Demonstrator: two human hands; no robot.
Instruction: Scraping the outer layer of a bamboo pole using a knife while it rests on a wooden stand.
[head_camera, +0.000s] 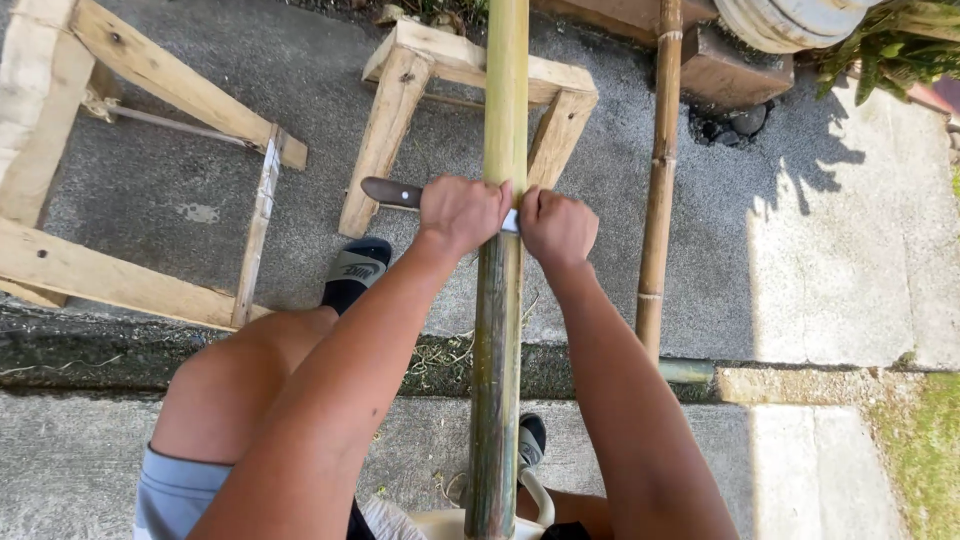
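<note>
A long green bamboo pole runs from between my legs up over a wooden sawhorse. Across it lies a knife with a dark wooden handle. My left hand is closed around the handle end just left of the pole. My right hand is closed on the far end of the blade, right of the pole. A short strip of pale metal blade shows between the two hands, pressed against the pole. Above the blade the bamboo is pale yellow-green; below it is darker green.
A second, browner bamboo pole leans to the right. Another wooden frame stands at the left. My feet wear dark slide sandals on grey concrete. Plants and stacked round slabs sit at the top right.
</note>
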